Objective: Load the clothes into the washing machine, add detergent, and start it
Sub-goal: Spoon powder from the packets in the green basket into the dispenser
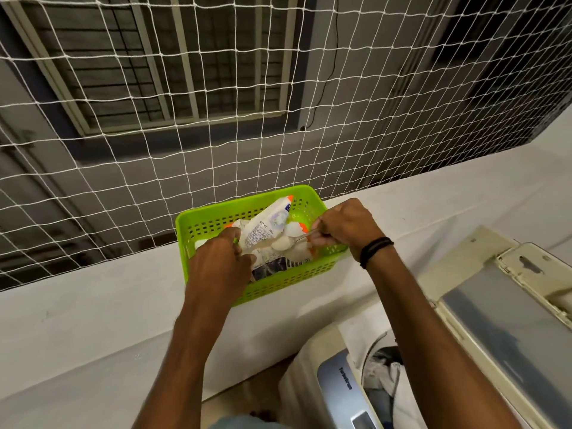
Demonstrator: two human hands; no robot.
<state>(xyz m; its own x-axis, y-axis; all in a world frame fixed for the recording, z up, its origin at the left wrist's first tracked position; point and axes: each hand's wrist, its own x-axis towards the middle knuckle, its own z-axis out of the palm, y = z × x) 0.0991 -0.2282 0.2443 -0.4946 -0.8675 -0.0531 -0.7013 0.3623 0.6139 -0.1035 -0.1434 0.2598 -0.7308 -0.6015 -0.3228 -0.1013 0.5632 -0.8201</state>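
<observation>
Clothes (383, 370) lie in the washing machine (334, 388) at five o'clock. At twelve, in the green basket (278, 283), the left hand (216, 261) grips the soft, light soap bag (266, 224); the right hand (346, 224) pinches a spoon (288, 241) by its handle, and its powder would likely spill easily.

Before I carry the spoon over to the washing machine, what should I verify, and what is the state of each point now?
1. The spoon carries powder: ok, heaped.
2. The right hand grips the spoon handle: ok.
3. The left hand holds the detergent packet inside the green basket: ok.
4. The lid of the washing machine is raised: ok.
5. The clothes are in the drum: ok, some visible.
6. Machine switched on: cannot tell.
</observation>
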